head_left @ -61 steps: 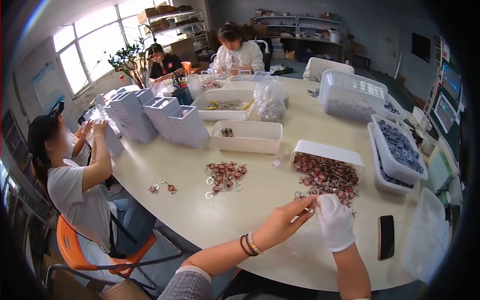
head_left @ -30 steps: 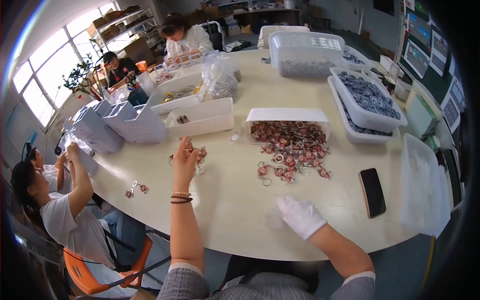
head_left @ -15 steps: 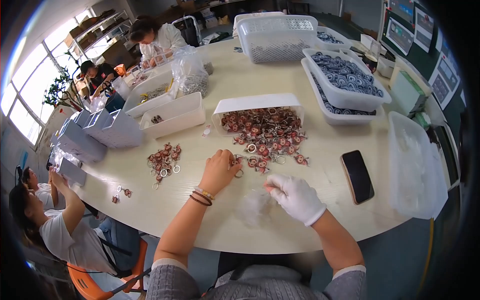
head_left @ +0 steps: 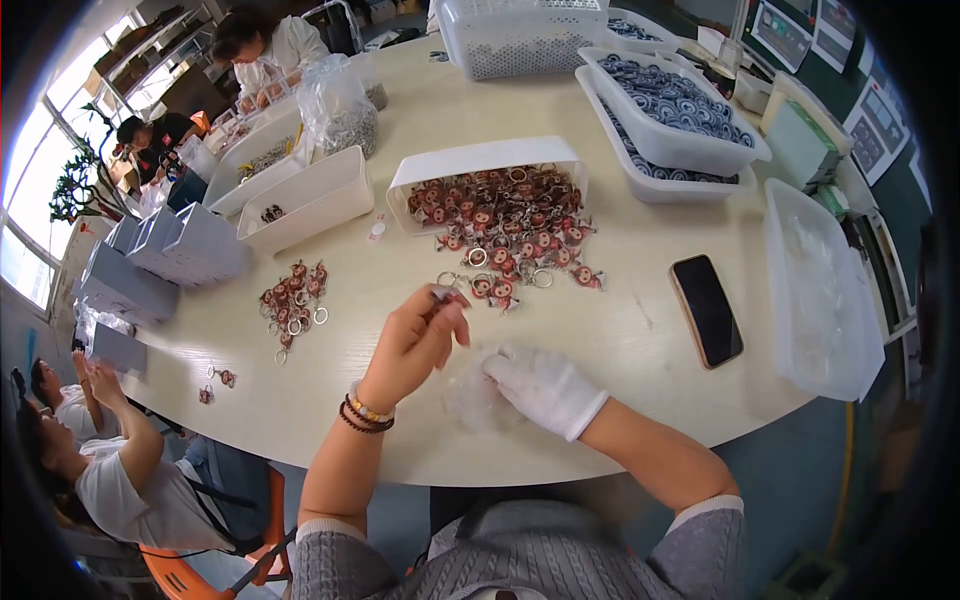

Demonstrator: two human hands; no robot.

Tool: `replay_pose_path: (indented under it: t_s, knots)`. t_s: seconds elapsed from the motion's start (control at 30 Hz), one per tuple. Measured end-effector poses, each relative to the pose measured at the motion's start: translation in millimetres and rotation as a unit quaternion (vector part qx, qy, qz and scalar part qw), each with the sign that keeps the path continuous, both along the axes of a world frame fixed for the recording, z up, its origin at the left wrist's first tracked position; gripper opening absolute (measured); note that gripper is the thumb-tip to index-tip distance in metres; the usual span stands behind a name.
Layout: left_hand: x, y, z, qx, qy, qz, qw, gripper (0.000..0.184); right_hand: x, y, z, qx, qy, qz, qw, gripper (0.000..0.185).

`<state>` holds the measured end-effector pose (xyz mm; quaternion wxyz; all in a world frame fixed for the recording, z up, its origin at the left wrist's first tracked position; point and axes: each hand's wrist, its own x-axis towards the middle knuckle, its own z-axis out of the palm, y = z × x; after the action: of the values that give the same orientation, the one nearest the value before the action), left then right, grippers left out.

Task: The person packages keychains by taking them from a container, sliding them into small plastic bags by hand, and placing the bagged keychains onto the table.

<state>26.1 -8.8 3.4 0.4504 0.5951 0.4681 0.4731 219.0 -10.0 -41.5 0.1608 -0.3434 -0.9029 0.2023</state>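
My bare left hand, with bead bracelets at the wrist, is closed on a small red figure keychain, mostly covered by the fingers. My right hand, in a white glove, pinches a clear plastic bag, which is blurred and hangs just above the table. Beyond both hands, a white bin lies on its side, and a heap of red figure keychains spills out of its mouth towards me. A smaller pile of keychains lies left of my left hand.
A phone lies right of my gloved hand. At the far right stands a translucent tub of clear bags; stacked trays hold blue-grey round pieces. A white box and grey boxes stand left. Other people sit around the table.
My left hand has lifted from the edge of the heap and come nearer to me with a keychain. The gloved hand and bag have moved left, towards it. The view has shifted slightly.
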Motion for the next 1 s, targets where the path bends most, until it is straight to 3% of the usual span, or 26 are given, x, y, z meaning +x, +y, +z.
replay_pose_path:
  t_s: [0.07, 0.13, 0.17, 0.2, 0.23, 0.3, 0.43, 0.5, 0.57, 0.6, 0.63, 0.7, 0.9, 1.0]
  knots:
    - [2.6, -7.4, 13.4, -0.126, 0.086, -0.138, 0.979, 0.017, 6.2, 4.9, 0.9, 0.004, 0.015, 0.016, 1.000, 0.012]
    - [6.8, -10.2, 10.1, -0.131, 0.101, -0.166, 0.972, 0.019, 12.6, 14.9, 20.6, 0.009, 0.028, 0.033, 0.999, 0.010]
    - [7.6, -9.9, 9.8, -0.164, 0.131, -0.156, 0.965, 0.021, 16.9, 20.3, 52.0, -0.233, -0.004, -0.013, 0.972, 0.012]
    - [7.4, -9.4, 9.6, -0.198, 0.163, -0.146, 0.955, 0.023, 19.4, 22.6, 68.7, -0.460, -0.035, -0.060, 0.885, 0.014]
    - [4.1, -7.3, 5.0, -0.199, 0.141, -0.155, 0.957, 0.025, 23.2, 24.5, 61.2, -0.460, -0.037, -0.061, 0.885, 0.014]
    - [1.6, -6.3, 6.6, -0.208, 0.138, -0.162, 0.955, 0.026, 33.2, 31.2, 38.9, -0.508, 0.187, -0.051, 0.839, 0.018]
    - [-2.2, -7.0, 17.0, -0.191, 0.099, -0.175, 0.961, 0.027, 35.3, 33.5, 35.8, -0.428, 0.302, -0.080, 0.848, 0.020]
    - [-4.7, -10.1, 18.4, -0.191, 0.068, -0.167, 0.965, 0.026, 28.9, 27.5, 39.8, -0.437, 0.420, -0.103, 0.789, 0.017]
    - [-4.5, -13.8, 17.7, -0.191, 0.040, -0.157, 0.968, 0.025, 19.5, 19.4, 44.4, -0.431, 0.445, -0.113, 0.777, 0.015]
    - [-1.0, -16.7, 15.7, -0.125, 0.051, -0.123, 0.983, 0.022, 14.3, 15.9, 44.5, -0.424, 0.471, -0.125, 0.764, 0.014]
    - [2.3, -19.0, 14.4, -0.058, 0.061, -0.091, 0.992, 0.019, 9.7, 13.2, 42.4, -0.425, 0.471, -0.126, 0.762, 0.014]
    - [7.3, -22.8, 21.4, -0.045, 0.095, -0.073, 0.992, 0.017, 1.8, 9.6, 39.2, -0.370, 0.517, -0.127, 0.761, 0.012]
    - [20.4, -33.7, 22.1, 0.013, 0.125, -0.018, 0.992, 0.015, -14.3, -2.1, 52.6, -0.389, 0.564, -0.136, 0.715, 0.007]
    - [21.3, -36.3, 15.2, 0.071, 0.169, -0.012, 0.983, 0.020, -12.9, -1.2, 48.3, -0.355, 0.531, -0.156, 0.753, 0.005]
